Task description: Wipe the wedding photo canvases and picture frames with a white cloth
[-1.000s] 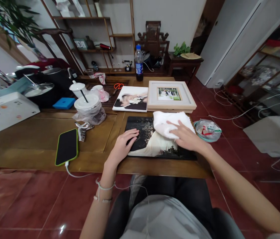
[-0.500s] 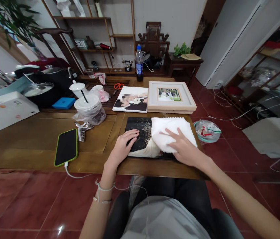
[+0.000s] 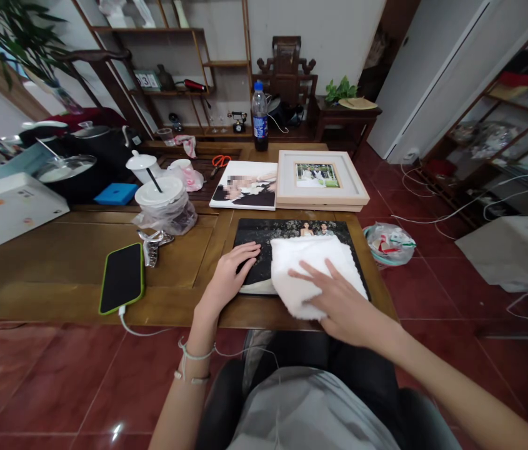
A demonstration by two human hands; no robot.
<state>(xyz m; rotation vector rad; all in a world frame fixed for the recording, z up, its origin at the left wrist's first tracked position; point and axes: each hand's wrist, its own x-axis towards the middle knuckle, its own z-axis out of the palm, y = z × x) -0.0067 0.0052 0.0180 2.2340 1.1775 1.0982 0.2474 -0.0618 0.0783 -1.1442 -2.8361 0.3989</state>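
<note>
A dark photo panel (image 3: 260, 232) lies flat near the front edge of the wooden table. Two small figures show along its far side. My left hand (image 3: 234, 270) rests on the panel's left edge with its fingers stretched out. Under my right hand (image 3: 333, 297) a white cloth (image 3: 308, 253) is pressed flat against the panel. The fingers of that hand are spread over the cloth, not closed round it. The cloth hides much of the panel's right half and hangs over its near edge.
Behind the panel lie a framed photo (image 3: 357, 181) and a photo print (image 3: 245, 199). Orange-handled scissors (image 3: 220, 161) and a bottle (image 3: 260, 119) stand farther back. To the left are a phone (image 3: 122, 278) on a cable, a lidded cup (image 3: 160, 194) and a blue box (image 3: 116, 194).
My right hand has drawn the cloth left and toward me. The panel's far right part, with the two figures, is now uncovered. My left hand stays in place.
</note>
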